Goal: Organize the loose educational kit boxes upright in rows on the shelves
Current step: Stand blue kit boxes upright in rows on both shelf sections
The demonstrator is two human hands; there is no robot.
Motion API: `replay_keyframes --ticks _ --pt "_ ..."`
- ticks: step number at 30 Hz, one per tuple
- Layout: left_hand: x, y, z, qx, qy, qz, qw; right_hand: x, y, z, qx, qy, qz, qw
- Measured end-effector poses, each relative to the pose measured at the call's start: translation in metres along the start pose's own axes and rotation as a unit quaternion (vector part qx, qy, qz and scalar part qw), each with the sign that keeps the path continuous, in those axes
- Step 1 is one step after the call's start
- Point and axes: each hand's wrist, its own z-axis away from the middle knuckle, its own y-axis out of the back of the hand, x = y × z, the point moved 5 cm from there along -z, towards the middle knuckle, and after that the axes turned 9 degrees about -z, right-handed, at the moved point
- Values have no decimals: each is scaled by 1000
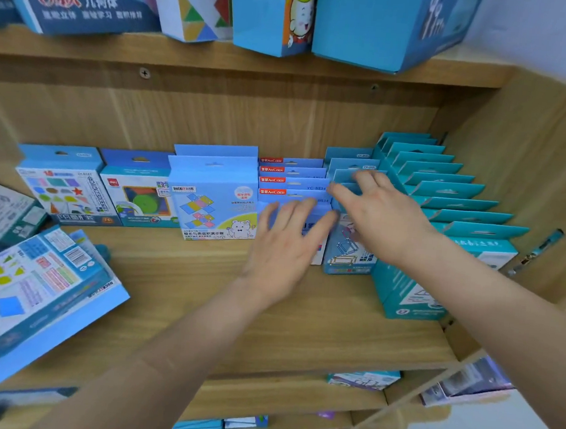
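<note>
Left hand [286, 238] flat against the red-labelled box row [291, 176], right hand [379, 215] atop the neighbouring blue boxes [347, 155], on a wooden shelf [184, 291].

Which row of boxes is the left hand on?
The row with red labels on top, right of the bear box; the left hand rests on its front box.

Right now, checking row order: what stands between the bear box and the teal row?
Two rows, in the head view: red-labelled boxes with the left hand on their front, then blue boxes under the right hand.
</note>
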Motion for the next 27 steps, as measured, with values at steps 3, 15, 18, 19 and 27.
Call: replay_keyframes --ticks 3,15,18,19,27 --pt "20 5 -7 26 -11 51 998 -11 4 13 62 46 -46 996" --pt "21 -7 -26 60 -1 25 998 -19 -28 48 127 -48 -128 982" --pt "20 -5 -25 27 6 32 999 -17 -32 49 121 -44 -130 983" --pt "18 -4 -24 12 9 45 999 -16 -33 50 118 -42 -131 983" --pt "-15 23 29 0 63 164 985 -17 -39 45 115 -115 -115 980"
